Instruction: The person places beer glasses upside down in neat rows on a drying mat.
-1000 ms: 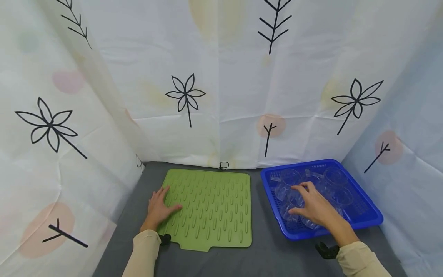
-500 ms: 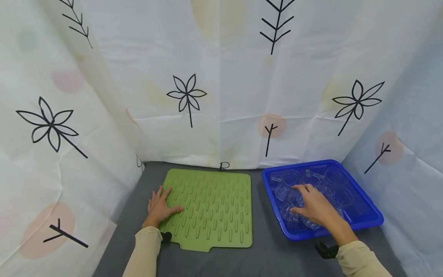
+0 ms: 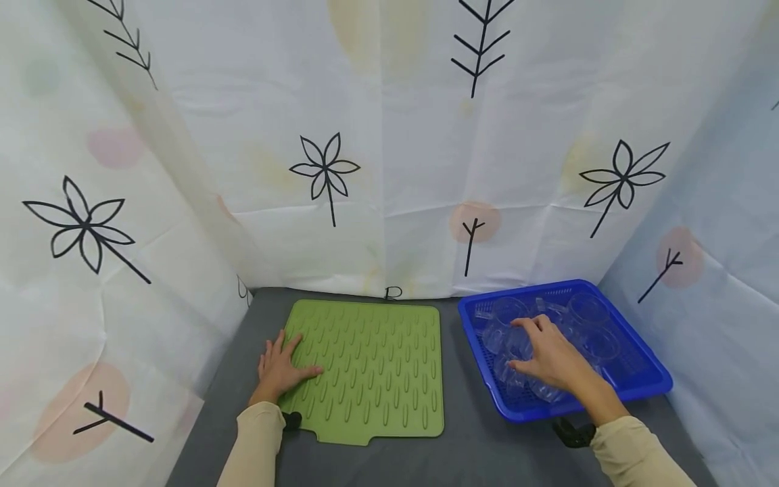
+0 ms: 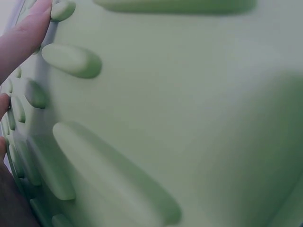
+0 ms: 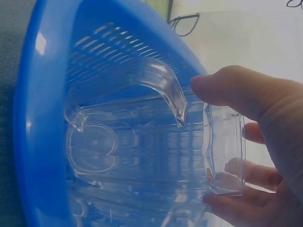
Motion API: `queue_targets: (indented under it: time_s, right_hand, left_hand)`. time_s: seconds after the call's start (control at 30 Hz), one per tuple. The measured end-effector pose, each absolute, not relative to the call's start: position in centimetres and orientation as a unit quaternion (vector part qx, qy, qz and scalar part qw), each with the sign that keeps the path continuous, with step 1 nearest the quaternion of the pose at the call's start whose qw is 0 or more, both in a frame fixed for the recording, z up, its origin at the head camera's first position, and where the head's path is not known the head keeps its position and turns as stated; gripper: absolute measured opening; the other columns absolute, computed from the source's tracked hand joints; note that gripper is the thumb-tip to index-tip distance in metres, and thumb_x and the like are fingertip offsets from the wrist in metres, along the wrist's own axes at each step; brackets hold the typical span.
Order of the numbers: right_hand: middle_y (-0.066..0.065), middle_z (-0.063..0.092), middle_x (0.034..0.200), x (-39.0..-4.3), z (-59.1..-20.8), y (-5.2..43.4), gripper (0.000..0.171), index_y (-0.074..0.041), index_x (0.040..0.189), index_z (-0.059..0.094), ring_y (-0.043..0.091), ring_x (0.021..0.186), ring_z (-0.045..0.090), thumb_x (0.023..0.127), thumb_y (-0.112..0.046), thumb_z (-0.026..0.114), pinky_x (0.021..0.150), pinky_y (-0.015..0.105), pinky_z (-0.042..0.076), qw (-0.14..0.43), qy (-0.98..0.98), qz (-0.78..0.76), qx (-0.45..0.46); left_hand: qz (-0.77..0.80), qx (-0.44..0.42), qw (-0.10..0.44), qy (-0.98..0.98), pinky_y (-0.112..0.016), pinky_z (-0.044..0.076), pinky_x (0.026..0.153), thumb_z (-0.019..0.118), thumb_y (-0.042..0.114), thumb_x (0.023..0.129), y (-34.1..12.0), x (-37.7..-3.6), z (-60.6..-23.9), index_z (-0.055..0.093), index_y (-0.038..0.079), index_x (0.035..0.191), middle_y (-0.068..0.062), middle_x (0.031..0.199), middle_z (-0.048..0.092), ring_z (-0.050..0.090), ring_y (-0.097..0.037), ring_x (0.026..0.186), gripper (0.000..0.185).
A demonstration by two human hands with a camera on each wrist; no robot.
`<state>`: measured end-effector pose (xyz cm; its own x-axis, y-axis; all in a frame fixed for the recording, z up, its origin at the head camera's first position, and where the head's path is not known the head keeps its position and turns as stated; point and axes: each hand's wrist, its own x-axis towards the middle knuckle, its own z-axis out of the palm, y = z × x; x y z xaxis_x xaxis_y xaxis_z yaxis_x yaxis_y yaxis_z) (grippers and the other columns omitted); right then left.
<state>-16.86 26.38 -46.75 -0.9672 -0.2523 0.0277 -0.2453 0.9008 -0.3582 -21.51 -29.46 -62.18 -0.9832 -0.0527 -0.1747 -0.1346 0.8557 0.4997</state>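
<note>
A green mat (image 3: pixel 377 379) with raised oval ridges lies on the left of the table. My left hand (image 3: pixel 281 370) rests on its left edge, fingers spread; in the left wrist view, fingertips touch the ridged surface. To the right, a blue perforated basket (image 3: pixel 651 385) holds several clear mugs. Over it my right hand (image 3: pixel 556 355) curves its thumb and fingers around the end of a clear mug (image 5: pixel 225 149). The right wrist view shows a clear handle (image 5: pixel 163 78) beside that mug. Transparency hides where one mug ends and another begins.
A dark grey cloth (image 3: pixel 420 467) covers the table. White patterned curtains (image 3: pixel 420 169) hang close behind and at both sides. The basket's right end almost meets the right curtain (image 3: pixel 718 352). A strip of grey cloth separates mat and basket.
The right hand's thumb and fingertips have risen slightly over the mugs. The left hand stays on the mat, and mat and basket keep their places. The head view shifts a little.
</note>
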Motion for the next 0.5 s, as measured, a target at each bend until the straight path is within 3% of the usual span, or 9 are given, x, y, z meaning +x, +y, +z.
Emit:
queue_targets:
  time_s: [0.17,0.5]
  right_hand:
    - [0.021,0.051,0.118,-16.7,-45.6,26.2,0.079,-0.009,0.149,0.049,0.021,0.085,0.051,0.083,-0.034,0.085,0.064,0.032,0.045,0.015,0.972,-0.189,-0.137]
    - [0.020,0.049,0.115,-16.4,-43.1,25.9,0.075,-0.010,0.147,0.053,0.017,0.079,0.050,0.083,-0.033,0.085,0.062,0.029,0.043,0.011,0.972,-0.176,-0.152]
  left_hand:
    - [0.266,-0.044,0.078,0.960,-0.074,0.001,0.121,0.079,0.067,0.076,-29.3,-21.4,-62.0,0.030,0.020,0.162,-0.020,0.172,-0.003,-0.010,-0.054,0.155,0.110]
    - [0.274,-0.034,0.076,0.958,-0.074,0.000,0.121,0.078,0.060,0.081,-29.2,-21.1,-61.7,0.033,0.021,0.161,-0.021,0.172,-0.001,-0.009,-0.055,0.155,0.100]
